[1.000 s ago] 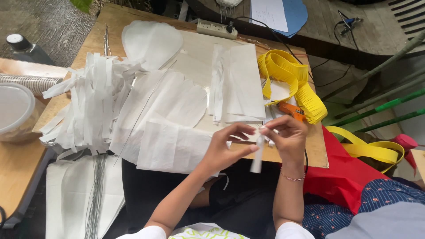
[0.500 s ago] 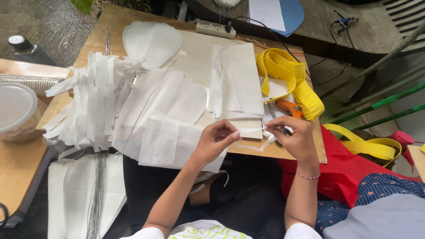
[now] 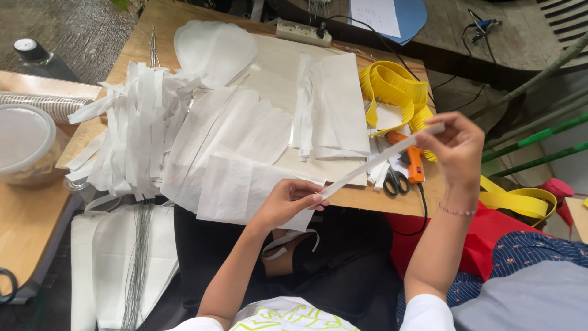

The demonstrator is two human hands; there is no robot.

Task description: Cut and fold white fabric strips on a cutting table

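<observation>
A long white paper strip [image 3: 373, 164] is stretched taut between my two hands above the near edge of the wooden table [image 3: 361, 197]. My left hand [image 3: 289, 203] pinches its lower end near the table edge. My right hand [image 3: 456, 146] pinches the upper end, raised over the right side of the table. Under the strip lie black-handled scissors [image 3: 397, 182] and an orange glue gun [image 3: 414, 163]. White paper sheets [image 3: 245, 184] lie just left of my left hand.
A heap of white strips [image 3: 138, 132] covers the table's left. Folded white paper [image 3: 334, 110], yellow fringed paper [image 3: 392, 92] and a power strip [image 3: 303, 32] sit farther back. A plastic tub [image 3: 24, 144] stands on the left. Thin wires [image 3: 139, 263] and a red bag [image 3: 490, 239] lie below.
My hands have drawn apart, pulling the folded strip out to full length. The right hand rose up and to the right; the left stayed by the table edge.
</observation>
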